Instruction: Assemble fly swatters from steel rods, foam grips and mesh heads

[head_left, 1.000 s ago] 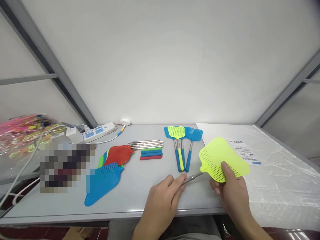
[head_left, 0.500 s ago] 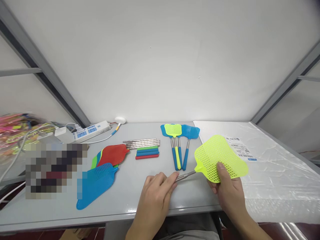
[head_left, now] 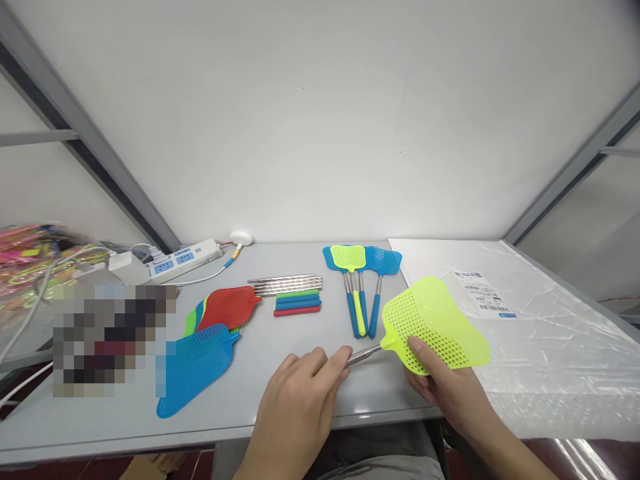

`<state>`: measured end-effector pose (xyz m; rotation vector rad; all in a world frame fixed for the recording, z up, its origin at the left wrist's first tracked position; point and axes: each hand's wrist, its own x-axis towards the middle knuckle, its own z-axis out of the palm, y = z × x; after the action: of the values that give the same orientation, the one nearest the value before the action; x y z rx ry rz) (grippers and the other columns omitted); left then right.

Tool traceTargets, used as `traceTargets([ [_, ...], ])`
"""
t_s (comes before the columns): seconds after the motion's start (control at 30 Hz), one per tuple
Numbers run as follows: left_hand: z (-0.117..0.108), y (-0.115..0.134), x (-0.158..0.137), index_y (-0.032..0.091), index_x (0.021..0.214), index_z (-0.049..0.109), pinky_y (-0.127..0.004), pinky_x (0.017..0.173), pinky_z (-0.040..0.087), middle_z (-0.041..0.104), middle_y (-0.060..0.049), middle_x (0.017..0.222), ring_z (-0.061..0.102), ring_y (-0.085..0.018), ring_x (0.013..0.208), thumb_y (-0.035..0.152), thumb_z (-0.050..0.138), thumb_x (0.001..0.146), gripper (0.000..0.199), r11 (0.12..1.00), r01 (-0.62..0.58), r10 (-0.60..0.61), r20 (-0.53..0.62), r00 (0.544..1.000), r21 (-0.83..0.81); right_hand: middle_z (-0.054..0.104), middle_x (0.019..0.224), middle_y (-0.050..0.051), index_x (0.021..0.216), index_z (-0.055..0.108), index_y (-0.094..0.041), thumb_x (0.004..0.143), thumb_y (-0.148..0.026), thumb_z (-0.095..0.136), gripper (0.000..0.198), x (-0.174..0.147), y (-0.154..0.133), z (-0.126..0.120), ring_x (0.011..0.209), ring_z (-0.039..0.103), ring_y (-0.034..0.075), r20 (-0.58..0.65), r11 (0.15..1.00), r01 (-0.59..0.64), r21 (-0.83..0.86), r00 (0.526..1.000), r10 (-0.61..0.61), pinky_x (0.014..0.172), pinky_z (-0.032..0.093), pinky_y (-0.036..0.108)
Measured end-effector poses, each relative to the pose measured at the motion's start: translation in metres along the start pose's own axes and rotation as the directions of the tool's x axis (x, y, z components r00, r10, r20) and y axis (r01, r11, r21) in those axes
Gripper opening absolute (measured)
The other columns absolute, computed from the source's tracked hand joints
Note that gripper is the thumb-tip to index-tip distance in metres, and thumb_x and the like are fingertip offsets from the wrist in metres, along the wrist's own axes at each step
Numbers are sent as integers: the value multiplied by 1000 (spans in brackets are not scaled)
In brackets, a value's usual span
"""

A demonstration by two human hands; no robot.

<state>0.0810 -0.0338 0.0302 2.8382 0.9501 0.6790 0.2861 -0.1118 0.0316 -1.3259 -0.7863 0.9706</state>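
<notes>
From where I stood, the lime-yellow, paddle-shaped plastic swatter head (head_left: 435, 320) looked very light, a thin sheet that would probably flex if pressed across its broad face yet not break easily. It was held up just above the near edge of the pale grey table (head_left: 290, 333), its far corner in front of the white, plastic-wrapped package (head_left: 535, 360). Its narrow neck pointed to the person's left and met the tip of the slim, silvery metal rod (head_left: 366, 355); how deep the tip sat, I couldn't tell. The rod seemed the stiffer piece, smooth enough to turn or slip in dry fingers, so a firm pinch near its tip looked the surest hold; for the head, I judged the perforated part close to the neck best, since the outer end would bend away under a push. The right hand (head_left: 445, 383) gripped it about there, thumb flat on the upper face and fingers curled beneath, forearm slanting in from the lower right. The left hand (head_left: 300, 393) was closed around the rod, knuckles up, index finger stretched along it towards the neck, with the rod's other end hidden in the palm.
</notes>
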Motion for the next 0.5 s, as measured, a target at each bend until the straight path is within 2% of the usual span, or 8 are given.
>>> traceTargets([
  [0.1,0,5,-1,26,119,57,-30,56,37,61,-1,76,53,-19,60,23,42,97,27,1000,-17,17,-13,1000,9,34,42,-7,57,40,-21,89,-50,56,46,-4,-1,-2,38,30,7,75,1000,12,8,997,-13,42,21,25],
  [0.23,3,13,-5,25,115,56,-29,54,36,61,0,74,52,-18,58,22,40,97,24,999,-12,10,-39,999,-47,32,44,-6,56,39,-22,90,-51,54,47,-11,-3,-5,41,29,8,112,1000,-8,-1,994,9,43,21,27],
  [0.3,1,16,-6,26,116,55,-28,54,36,59,0,73,51,-17,58,22,39,98,24,998,-7,3,-62,998,-65,31,44,-6,55,38,-22,92,-53,50,49,-14,-4,-5,40,28,9,126,998,7,-56,992,0,44,24,27],
  [0.4,-4,20,-5,28,118,55,-28,53,35,58,1,72,51,-17,57,23,39,98,26,997,-15,8,-87,996,-70,34,44,-4,50,38,-22,94,-55,44,55,-14,-4,-1,44,36,11,178,974,110,-198,981,-75,49,33,27],
  [0.5,-6,24,-6,28,123,53,-28,52,37,58,1,72,52,-17,57,25,39,99,28,996,-27,20,-88,996,-82,37,49,-3,51,39,-22,91,-55,49,53,-13,-3,2,49,40,12,89,946,163,-280,986,-143,53,37,28],
])
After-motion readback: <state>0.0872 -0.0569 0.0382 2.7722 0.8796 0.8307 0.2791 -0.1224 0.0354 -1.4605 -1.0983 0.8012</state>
